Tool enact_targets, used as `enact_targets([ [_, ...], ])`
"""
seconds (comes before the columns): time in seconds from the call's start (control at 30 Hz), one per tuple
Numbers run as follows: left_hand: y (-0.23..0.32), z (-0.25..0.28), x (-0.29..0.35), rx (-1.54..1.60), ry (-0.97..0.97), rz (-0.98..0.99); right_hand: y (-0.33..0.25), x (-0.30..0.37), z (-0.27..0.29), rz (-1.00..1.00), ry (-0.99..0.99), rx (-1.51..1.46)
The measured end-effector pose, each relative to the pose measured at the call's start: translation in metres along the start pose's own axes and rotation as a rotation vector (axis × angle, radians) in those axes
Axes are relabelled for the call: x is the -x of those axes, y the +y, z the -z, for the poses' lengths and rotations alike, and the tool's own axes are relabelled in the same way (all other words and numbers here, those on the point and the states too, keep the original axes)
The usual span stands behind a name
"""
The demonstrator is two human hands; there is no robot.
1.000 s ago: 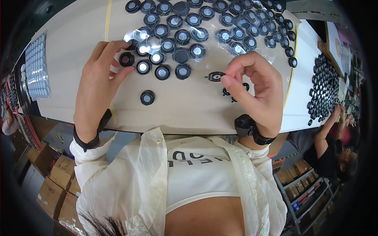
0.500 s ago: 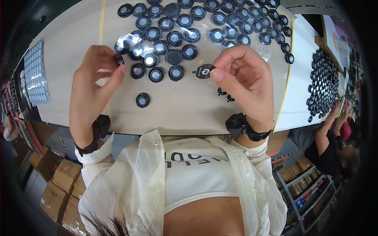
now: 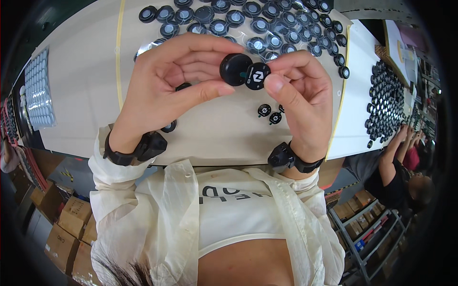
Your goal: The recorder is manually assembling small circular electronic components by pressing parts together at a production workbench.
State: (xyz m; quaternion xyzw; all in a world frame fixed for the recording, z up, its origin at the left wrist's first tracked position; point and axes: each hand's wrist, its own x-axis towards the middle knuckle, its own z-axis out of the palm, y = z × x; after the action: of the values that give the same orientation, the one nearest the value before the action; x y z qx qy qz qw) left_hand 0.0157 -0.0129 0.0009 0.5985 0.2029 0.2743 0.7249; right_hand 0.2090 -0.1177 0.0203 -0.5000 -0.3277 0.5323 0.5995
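Note:
My left hand (image 3: 179, 78) has a round black plastic part (image 3: 234, 68) between its thumb and fingertips. Pinched in my right hand (image 3: 300, 90) is a round black label (image 3: 258, 76) with a white mark and a small green tab. The label overlaps the right edge of the black part from the front; I cannot tell whether the two touch. Below them on the table lie a few similar small labels (image 3: 275, 118). Beneath my left hand, a black part with a pale centre (image 3: 169, 127) is half hidden.
Many round black parts (image 3: 257, 45) under clear film cover the far side of the table (image 3: 214, 138). A sheet of pale discs (image 3: 39, 90) lies at the left. More black parts (image 3: 381, 100) fill a white surface at the right, beside another person's hands (image 3: 405, 133). Cartons (image 3: 76, 212) stand below.
My left hand has swung right, bringing the black part up against or near the label. My right hand has shifted slightly, and the label it holds now faces more upright.

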Motion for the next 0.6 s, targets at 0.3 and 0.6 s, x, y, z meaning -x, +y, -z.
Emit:
enact_targets([
  [0.3,-0.002,-0.006,-0.001,0.05,0.049,0.067,0.01,-0.004,-0.002,0.035,0.008,0.042],
  [0.6,-0.002,-0.008,-0.001,0.007,0.072,0.053,0.012,-0.005,-0.003,0.043,0.03,0.078],
])
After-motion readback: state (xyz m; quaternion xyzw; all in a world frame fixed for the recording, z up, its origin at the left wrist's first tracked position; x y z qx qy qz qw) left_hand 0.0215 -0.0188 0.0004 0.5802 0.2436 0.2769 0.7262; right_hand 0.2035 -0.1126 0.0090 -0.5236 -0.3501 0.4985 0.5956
